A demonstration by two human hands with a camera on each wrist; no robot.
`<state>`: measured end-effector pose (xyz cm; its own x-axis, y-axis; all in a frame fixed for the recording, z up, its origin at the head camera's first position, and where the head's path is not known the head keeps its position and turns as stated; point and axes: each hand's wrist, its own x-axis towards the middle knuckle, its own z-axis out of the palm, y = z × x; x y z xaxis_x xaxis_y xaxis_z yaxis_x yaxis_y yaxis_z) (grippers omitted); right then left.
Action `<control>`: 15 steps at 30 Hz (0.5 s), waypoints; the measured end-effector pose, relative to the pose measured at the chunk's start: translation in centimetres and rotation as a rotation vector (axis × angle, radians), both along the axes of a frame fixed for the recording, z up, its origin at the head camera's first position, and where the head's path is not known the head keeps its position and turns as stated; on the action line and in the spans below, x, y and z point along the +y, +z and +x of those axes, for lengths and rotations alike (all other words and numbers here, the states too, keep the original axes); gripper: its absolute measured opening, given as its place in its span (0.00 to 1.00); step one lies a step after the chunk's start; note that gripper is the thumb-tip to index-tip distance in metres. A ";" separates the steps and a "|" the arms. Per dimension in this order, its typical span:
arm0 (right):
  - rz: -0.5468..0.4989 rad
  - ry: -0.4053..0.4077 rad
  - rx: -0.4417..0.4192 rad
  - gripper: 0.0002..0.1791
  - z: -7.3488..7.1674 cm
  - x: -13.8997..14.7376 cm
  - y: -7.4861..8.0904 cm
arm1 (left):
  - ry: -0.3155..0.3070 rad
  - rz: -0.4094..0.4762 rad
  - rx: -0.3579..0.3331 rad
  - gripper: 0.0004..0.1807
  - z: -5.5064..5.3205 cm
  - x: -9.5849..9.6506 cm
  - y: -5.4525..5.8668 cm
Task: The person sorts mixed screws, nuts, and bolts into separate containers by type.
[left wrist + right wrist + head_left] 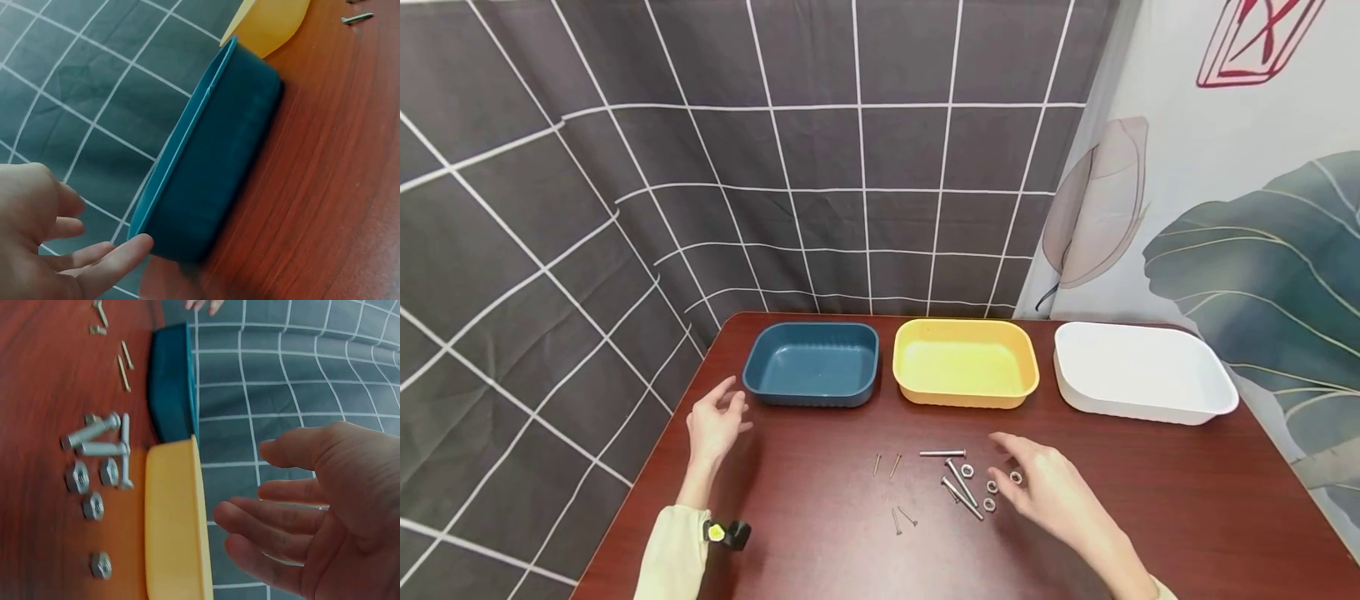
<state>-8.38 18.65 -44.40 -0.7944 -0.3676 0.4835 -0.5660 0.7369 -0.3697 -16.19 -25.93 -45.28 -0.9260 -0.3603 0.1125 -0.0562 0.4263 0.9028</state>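
High on the pale hanging (pixel 1195 142) to the right there's a red mark (pixel 1268 37), crossed strokes inside a slanted outline; whether it's lettering, I can't tell. The table (pixel 820 467) has its back edge along the gridded curtain (pixel 812 150), and three bins line up near that edge: blue bin (pixel 812 400), yellow bin (pixel 962 399), white bin (pixel 1127 408), the last reaching close to the table's right edge. Only narrow strips of wood separate them, with a broader stretch in front. The hardware lies near the middle: four small screws (pixel 896 466) in two pairs, then long bolts (pixel 942 453) and four nuts (pixel 989 505) to their right. The hands are well apart, fingers relaxed, neither gripping anything. The left hand (pixel 715 427) hovers at the blue bin's outer end, near the table's left edge; contact is unclear. The right hand (pixel 1045 483) hangs just beside the nuts.
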 end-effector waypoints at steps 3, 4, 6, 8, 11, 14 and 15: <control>-0.019 0.026 -0.007 0.21 0.2 -0.6 -0.3 | 0.024 0.045 -0.012 0.24 -0.6 -0.2 -0.1; -0.032 0.037 -0.021 0.21 0.3 -0.7 -0.4 | 0.032 0.058 -0.019 0.24 -0.7 -0.2 -0.1; -0.053 0.050 -0.048 0.21 0.5 -1.0 -0.5 | 0.041 0.084 -0.029 0.25 -1.0 -0.3 -0.2; -0.069 0.065 -0.068 0.20 0.6 -1.2 -0.7 | 0.052 0.099 -0.039 0.25 -1.2 -0.4 -0.2; -0.078 0.087 -0.062 0.20 0.8 -1.5 -1.1 | 0.063 0.120 -0.057 0.26 -1.6 -0.6 -0.3; -0.096 0.125 -0.045 0.20 1.0 -2.0 -1.5 | 0.078 0.141 -0.079 0.26 -2.0 -0.8 -0.5; -0.107 0.138 -0.043 0.19 1.1 -2.2 -1.6 | 0.082 0.151 -0.086 0.26 -2.2 -0.8 -0.5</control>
